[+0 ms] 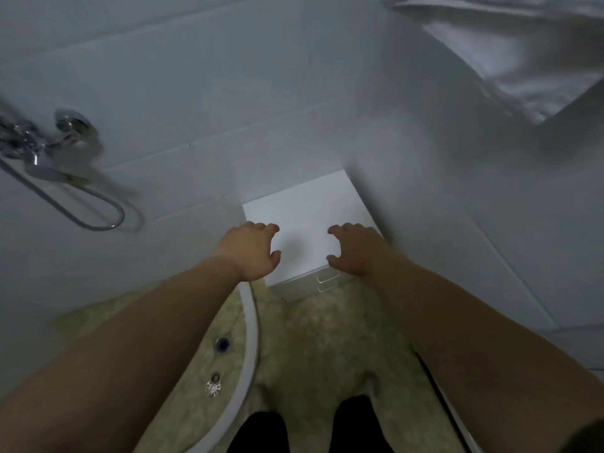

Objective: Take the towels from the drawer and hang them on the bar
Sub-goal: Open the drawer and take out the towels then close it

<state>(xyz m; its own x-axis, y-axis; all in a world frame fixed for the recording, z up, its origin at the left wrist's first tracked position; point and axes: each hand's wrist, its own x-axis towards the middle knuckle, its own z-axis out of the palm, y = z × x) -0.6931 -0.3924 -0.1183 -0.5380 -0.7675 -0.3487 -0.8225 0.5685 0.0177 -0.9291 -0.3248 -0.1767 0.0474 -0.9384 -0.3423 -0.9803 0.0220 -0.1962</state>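
Both hands, left hand (250,253) and right hand (354,250), spread empty with curled fingers above a smooth white boxy drawer unit (307,217), its drawers shut, while a soft white towel (510,50) hangs far right.

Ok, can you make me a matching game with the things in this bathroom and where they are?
Things:
1. white towel
2. shower faucet
3. white drawer unit
4. floor drain

Places:
A. on the wall at the left
B. under both hands, in the corner
C. top right, hanging
D. on the floor, lower middle

Pairs: 1-C, 2-A, 3-B, 4-D
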